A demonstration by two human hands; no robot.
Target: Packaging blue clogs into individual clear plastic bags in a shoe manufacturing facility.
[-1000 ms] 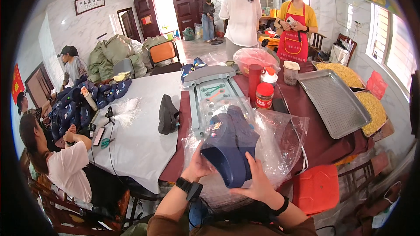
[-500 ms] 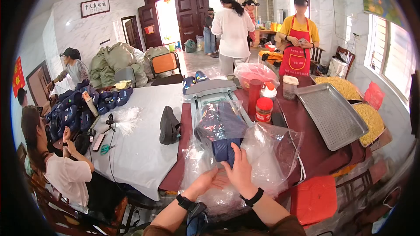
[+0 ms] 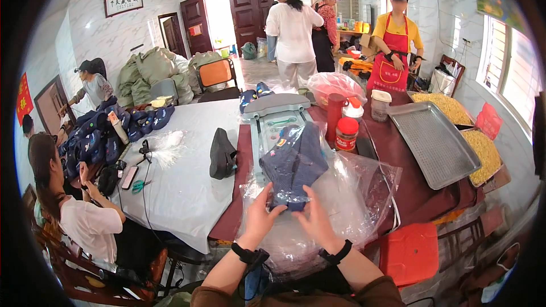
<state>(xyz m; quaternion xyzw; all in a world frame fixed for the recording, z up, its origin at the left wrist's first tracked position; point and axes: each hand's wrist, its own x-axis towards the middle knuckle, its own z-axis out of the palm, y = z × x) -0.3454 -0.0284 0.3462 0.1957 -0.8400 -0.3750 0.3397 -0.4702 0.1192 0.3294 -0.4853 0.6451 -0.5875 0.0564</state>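
A maroon-covered tabletop (image 3: 421, 204) spread widest, with a heap of clear plastic bags (image 3: 335, 233) at its near edge. A perforated metal tray (image 3: 438, 142) sat to the right, and a grey frame (image 3: 278, 104) stood straight ahead. The navy clogs (image 3: 293, 153), in clear film, were over the frame's near part, pointing away. At their near end were the left hand (image 3: 260, 216) and right hand (image 3: 318, 223), thumbs and fingers apart; whether they pinched the film could not be told. A red-lidded jar (image 3: 346, 135) stood beyond, to the right.
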